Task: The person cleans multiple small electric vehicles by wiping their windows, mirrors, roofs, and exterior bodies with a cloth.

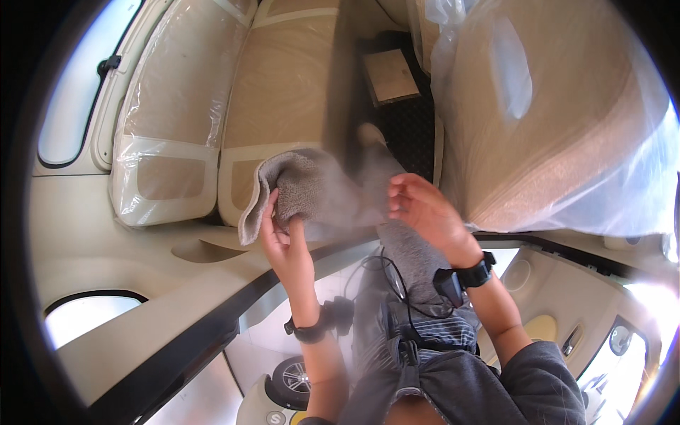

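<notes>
My left hand (287, 239) grips a grey terry towel (303, 183), its thumb and fingers pinching a folded part. The towel hangs in front of the tan rear seat cushion (281, 95), and its right side is blurred. My right hand (425, 207) is held up to the right of the towel, fingers loosely bent and apart, with nothing visible in it. Below that hand, grey fuzzy fabric (417, 260) lies along my leg; whether it joins the towel is unclear. Each wrist wears a black strap with a device, the right one (462, 276) showing plainly.
Clear plastic wraps the left seat part (175, 106) and the front seat (536, 133). A flat tan board (392, 76) lies on the black floor mat (417, 127). The door sill (212, 313) crosses below, and a black cable (406, 297) loops over my lap. An open door (552, 297) stands at right.
</notes>
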Demonstrator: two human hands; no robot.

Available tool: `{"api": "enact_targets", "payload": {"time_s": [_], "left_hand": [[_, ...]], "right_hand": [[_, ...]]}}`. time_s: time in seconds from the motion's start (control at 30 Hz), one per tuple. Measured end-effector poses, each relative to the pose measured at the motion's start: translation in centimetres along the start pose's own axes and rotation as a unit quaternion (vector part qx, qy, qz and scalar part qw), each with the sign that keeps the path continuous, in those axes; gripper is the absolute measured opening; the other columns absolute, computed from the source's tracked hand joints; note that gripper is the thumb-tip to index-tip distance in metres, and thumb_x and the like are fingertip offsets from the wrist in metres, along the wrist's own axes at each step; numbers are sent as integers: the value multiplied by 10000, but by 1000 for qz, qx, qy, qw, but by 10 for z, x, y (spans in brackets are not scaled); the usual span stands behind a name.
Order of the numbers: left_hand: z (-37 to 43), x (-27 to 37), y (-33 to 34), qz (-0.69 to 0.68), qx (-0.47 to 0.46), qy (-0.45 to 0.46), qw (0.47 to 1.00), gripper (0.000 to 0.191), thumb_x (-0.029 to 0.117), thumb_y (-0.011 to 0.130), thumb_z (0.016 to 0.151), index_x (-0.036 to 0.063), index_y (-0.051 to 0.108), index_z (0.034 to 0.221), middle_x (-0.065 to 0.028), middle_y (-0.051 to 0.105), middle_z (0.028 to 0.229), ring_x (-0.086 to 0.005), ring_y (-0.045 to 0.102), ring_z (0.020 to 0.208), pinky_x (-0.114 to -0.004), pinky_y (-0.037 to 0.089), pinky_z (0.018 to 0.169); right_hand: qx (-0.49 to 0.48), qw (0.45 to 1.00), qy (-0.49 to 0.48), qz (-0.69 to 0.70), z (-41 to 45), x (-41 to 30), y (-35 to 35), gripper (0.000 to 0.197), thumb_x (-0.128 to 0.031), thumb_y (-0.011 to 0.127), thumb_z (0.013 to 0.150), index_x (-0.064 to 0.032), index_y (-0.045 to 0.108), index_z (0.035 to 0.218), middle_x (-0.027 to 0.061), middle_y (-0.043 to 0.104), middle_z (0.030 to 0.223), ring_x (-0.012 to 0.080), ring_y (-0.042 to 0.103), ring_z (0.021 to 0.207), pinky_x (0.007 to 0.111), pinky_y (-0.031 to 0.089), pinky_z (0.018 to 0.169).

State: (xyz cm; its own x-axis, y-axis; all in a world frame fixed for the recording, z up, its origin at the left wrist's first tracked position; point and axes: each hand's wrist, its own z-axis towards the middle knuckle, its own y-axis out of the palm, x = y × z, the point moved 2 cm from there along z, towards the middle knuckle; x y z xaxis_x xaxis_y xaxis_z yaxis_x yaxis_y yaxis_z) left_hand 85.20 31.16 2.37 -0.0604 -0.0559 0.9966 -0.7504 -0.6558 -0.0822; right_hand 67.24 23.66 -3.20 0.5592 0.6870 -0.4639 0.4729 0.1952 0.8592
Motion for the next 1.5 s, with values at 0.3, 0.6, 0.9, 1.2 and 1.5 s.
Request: {"api": "enact_targets", "payload": {"time_s": [0.3,0.6,0.9,1.2,1.5], "left_hand": [[-15,3,-28,70,45,35,996,355,-12,444,764,11,417,1117,-65,413,1122,-115,433,911,-212,333,786],[-19,-2,-31,160,99,170,967,382,-51,402,758,-17,371,1138,-122,399,1167,-211,370,1089,-285,275,894],[-13,3,-35,184,43,209,959,379,-57,376,759,-16,370,1136,-108,394,1169,-218,393,1066,-295,322,863],[-23,6,-31,55,-71,216,972,327,-41,417,753,-8,432,1079,-98,442,1104,-161,440,947,-249,355,795],[-70,11,-40,82,-172,206,960,290,41,483,800,-6,442,1083,-80,483,1034,-129,471,891,-245,389,764]], "right_hand": [[-7,997,-58,43,-30,-3,-9,209,-116,377,833,-92,479,1014,6,490,769,91,425,616,213,352,528],[-86,955,-104,264,-60,8,-12,208,-111,358,861,-108,474,1035,-23,473,651,58,404,445,196,344,481],[-59,934,-262,237,-106,25,-8,232,-84,370,850,-68,438,1071,-23,431,637,68,372,473,190,328,451],[135,920,-365,49,-133,53,0,168,-86,410,820,-34,452,974,-6,442,710,79,402,615,203,342,564],[205,672,-361,-613,-124,121,104,493,-95,598,648,-108,446,1117,113,396,1151,233,431,987,324,371,811]]}}
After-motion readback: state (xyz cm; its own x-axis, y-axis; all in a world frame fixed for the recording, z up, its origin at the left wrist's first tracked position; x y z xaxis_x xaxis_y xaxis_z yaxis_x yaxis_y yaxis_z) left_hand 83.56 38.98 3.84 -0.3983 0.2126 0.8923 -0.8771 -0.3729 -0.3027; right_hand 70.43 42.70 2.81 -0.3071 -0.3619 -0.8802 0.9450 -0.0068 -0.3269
